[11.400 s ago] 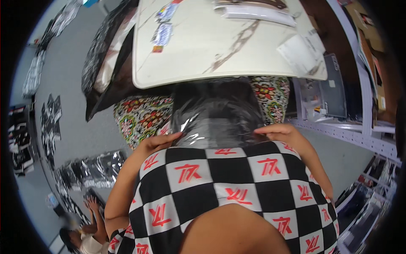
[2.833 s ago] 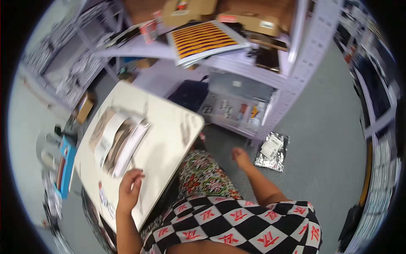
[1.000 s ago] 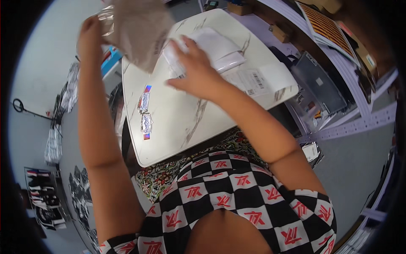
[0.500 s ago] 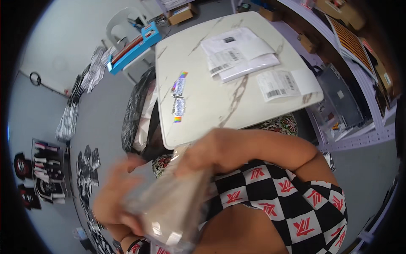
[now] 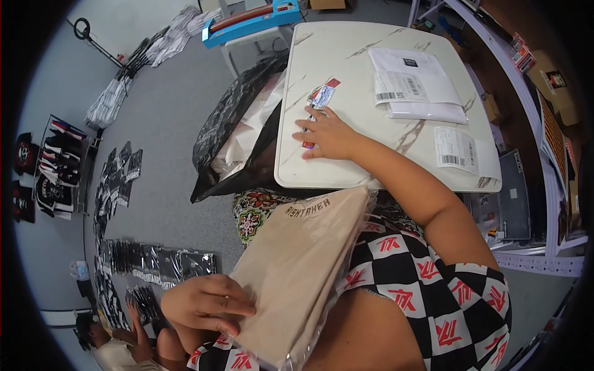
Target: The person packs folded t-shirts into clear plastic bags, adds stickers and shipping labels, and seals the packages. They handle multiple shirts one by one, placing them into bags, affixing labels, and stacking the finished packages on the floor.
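Observation:
My left hand (image 5: 210, 303) grips the near left edge of a folded beige garment (image 5: 297, 266) in a clear plastic bag, tilted across my lap, with dark lettering at its far end. At the left part of the marble-patterned white table (image 5: 371, 167), my right hand (image 5: 328, 136) lies with fingers spread over small shiny stickers (image 5: 323, 94). The hand hides some of them. Farther right on the tabletop are a white mailing pouch (image 5: 414, 105) with a label and a separate white label sheet (image 5: 456, 149).
Left of the table stands an open black plastic bag (image 5: 213, 133) with pale contents. Behind it a blue sealing machine (image 5: 253, 23) rests on a stool. Rows of dark packaged garments (image 5: 161, 256) lie on the floor, near another person (image 5: 127, 346). Shelving (image 5: 544, 253) lines the right.
My right hand has left the bagged garment and reached onto the stickers. The garment now lies flatter and in full view, held by my left hand. My view has turned left.

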### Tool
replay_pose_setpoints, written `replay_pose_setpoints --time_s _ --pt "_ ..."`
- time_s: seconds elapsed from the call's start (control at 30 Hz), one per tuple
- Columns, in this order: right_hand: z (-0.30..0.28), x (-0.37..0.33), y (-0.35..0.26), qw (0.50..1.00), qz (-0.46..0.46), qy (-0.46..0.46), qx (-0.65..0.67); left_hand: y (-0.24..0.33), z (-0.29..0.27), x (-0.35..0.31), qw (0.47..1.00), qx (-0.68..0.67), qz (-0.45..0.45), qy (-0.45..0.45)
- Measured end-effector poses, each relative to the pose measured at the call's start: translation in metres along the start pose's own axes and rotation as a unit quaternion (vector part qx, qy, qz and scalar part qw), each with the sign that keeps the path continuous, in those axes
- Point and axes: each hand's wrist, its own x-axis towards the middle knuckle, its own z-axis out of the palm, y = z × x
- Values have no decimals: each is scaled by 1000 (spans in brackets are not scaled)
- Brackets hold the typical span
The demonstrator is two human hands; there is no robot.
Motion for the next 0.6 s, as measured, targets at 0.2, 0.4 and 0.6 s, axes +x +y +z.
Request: replay_pose_setpoints --time_s 0.2,0.4,0.6 --pt "3 -40 -10 997 74 27 10 -15 8 -7 999 -21 -30 28" --pt "-21 -116 -32 987 161 -4 15 -20 7 15 998 36 -5 45" --pt "-33 -130 -23 984 174 -11 32 -16 1 43 998 59 18 -15"
